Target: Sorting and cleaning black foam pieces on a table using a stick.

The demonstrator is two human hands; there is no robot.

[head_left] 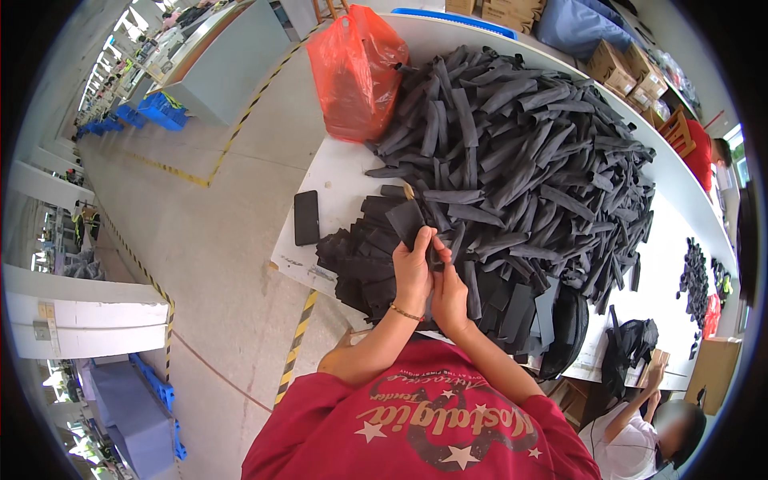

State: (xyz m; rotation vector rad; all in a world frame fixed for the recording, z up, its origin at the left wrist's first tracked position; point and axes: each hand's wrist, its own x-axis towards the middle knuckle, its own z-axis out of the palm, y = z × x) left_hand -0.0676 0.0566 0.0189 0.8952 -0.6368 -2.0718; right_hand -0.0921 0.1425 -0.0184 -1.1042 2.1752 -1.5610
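Observation:
Above the near edge of the white table [288, 268], my two hands are close together. My left hand [414, 268] is closed on a flat dark grey fabric piece [406, 222], thumb on top. Beside it, my right hand [448, 288] has its fingers pressed together at the piece's lower right edge; what they pinch is hidden. A small yellowish tip [409, 192] shows just beyond the piece. Past my hands rises a big heap of dark, rolled fabric strips [512, 152]. Flatter dark pieces [364, 264] lie stacked to the left of my hands.
A black phone [306, 218] lies at the table's left edge. A red plastic bag [352, 76] stands at the far left corner. Flat grey pieces [546, 310] and a black pouch [566, 332] lie to the right. Farther right, a person in white [632, 440] works at the table.

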